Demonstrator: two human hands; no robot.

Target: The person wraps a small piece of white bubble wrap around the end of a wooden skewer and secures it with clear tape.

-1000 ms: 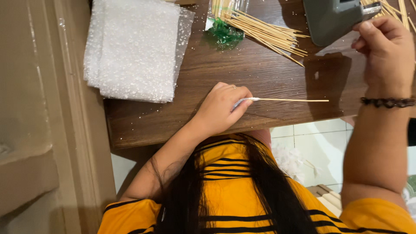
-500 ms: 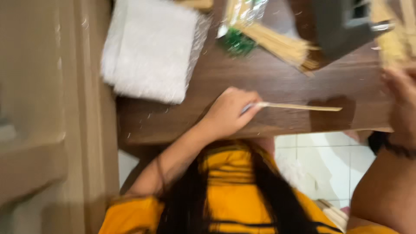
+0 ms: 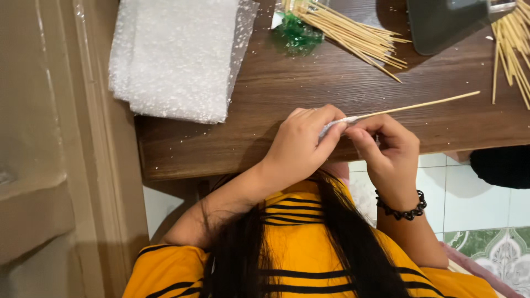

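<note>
At mid-frame, your left hand (image 3: 301, 144) and right hand (image 3: 386, 146) both pinch a white wrap (image 3: 335, 124) onto the end of one skewer (image 3: 419, 105), its shaft bare toward the right, while many unwrapped skewers (image 3: 353, 34) lie at the upper middle.

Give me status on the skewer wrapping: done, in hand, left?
Done: no finished pieces are clearly visible. In hand: both the left hand and right hand pinch white material around one end of a single skewer. Left: a pile of bare skewers, more at the right edge, and stacked white foam sheets.
</note>
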